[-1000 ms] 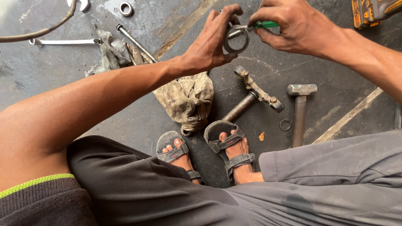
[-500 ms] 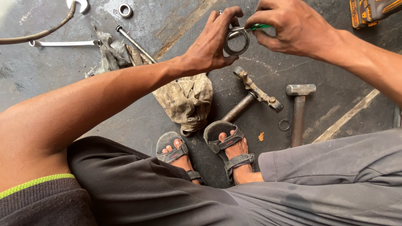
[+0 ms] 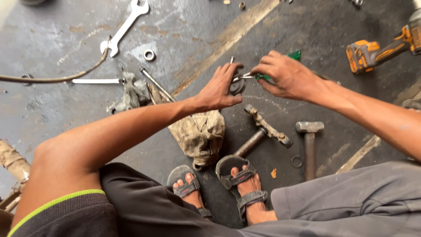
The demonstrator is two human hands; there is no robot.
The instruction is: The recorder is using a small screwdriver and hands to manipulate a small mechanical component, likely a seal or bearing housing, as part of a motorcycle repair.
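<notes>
At the far left a hose (image 3: 52,79) curved across the stained concrete floor (image 3: 52,35), and a flat wrench (image 3: 94,81) lay just beneath its end. Farther up lay an open-ended spanner (image 3: 125,27), with a small steel washer (image 3: 149,55) near its lower jaw. A crumpled grey rag (image 3: 131,94) sat beside a thin metal rod (image 3: 157,84), and a dirty cloth (image 3: 199,134) was bunched under the person's left forearm, just above two sandalled feet (image 3: 219,188).

The left hand (image 3: 218,90) was raised over the floor, its fingers and thumb pinched around a small dark ring-shaped part (image 3: 237,86). The right hand (image 3: 287,77) met it from the other side, fingers closed on a green-handled tool (image 3: 294,55) whose metal tips (image 3: 242,77) touched the top of the ring part; what kind of tool it was could not be made out, as the hand covered most of it.

Below the hands lay a metal lever arm with a bar (image 3: 263,129), crossing the space between the feet and the hands, and just right of it a sledge hammer (image 3: 309,145) lay head up, with a small ring (image 3: 296,161) close beside its handle. At the upper right edge lay a yellow-and-black cordless impact driver (image 3: 381,46), well apart from the hands.
</notes>
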